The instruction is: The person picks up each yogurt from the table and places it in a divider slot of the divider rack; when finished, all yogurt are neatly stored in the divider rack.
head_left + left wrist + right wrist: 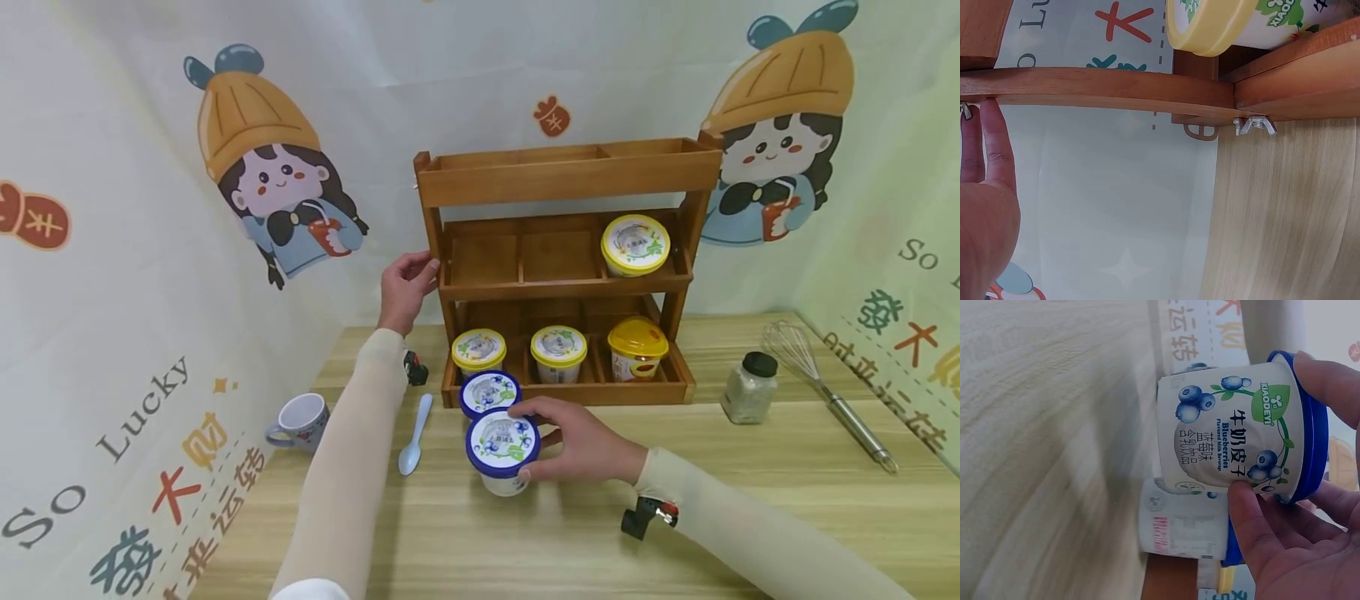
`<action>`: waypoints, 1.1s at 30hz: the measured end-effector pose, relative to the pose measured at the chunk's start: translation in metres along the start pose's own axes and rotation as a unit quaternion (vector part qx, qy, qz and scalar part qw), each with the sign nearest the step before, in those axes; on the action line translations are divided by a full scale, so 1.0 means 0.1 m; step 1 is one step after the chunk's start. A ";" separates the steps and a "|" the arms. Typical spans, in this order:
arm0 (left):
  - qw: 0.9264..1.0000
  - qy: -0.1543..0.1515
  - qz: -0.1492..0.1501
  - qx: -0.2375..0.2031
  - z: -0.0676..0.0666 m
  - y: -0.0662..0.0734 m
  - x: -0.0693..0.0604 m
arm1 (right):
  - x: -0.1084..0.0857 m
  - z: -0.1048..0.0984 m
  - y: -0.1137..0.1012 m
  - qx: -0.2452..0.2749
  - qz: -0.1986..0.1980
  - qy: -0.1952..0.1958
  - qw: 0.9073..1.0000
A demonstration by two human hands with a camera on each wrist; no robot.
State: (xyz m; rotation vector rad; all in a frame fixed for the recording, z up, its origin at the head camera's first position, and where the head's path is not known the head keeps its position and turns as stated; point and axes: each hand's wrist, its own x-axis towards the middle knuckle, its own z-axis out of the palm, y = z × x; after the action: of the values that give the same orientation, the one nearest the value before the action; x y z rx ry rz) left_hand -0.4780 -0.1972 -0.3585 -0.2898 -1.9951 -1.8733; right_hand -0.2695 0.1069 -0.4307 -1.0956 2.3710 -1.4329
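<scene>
So, right hand point(583, 440) clamps fingers on 1 blue-lidded cup point(502, 443); left hand point(406, 287), fingers straight, touches rack point(566, 185), probably bracing it.

2 arms point(343, 475), left grip point(406, 289) higher, right grip point(581, 440) curled

Blue lid point(1316, 444) in glossy plastic — rack point(570, 183) smooth wood — whisk point(832, 399) shiny metal.

Soft, even light fills the head view; the right wrist view is dimmer, its shadowed worktop point(1035, 456) slightly blurred.
</scene>
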 end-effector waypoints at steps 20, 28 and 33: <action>1.000 -0.005 -0.016 -0.004 -0.02 -0.01 0.03 | -0.02 -0.33 -0.16 -0.022 0.003 0.067 0.998; 1.000 -0.002 -0.002 -0.004 -0.03 -0.02 0.02 | 0.06 -0.60 -0.29 -0.009 0.004 0.098 0.995; 1.000 -0.004 -0.002 0.001 -0.02 -0.02 0.03 | 0.13 -0.74 -0.31 -0.005 0.014 0.115 0.993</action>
State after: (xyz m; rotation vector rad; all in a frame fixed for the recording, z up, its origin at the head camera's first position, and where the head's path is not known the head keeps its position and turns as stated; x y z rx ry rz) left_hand -0.4812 -0.1995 -0.3587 -0.2928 -2.0051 -1.8757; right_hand -0.2987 0.1419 -0.3633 -0.9393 2.5388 -1.6170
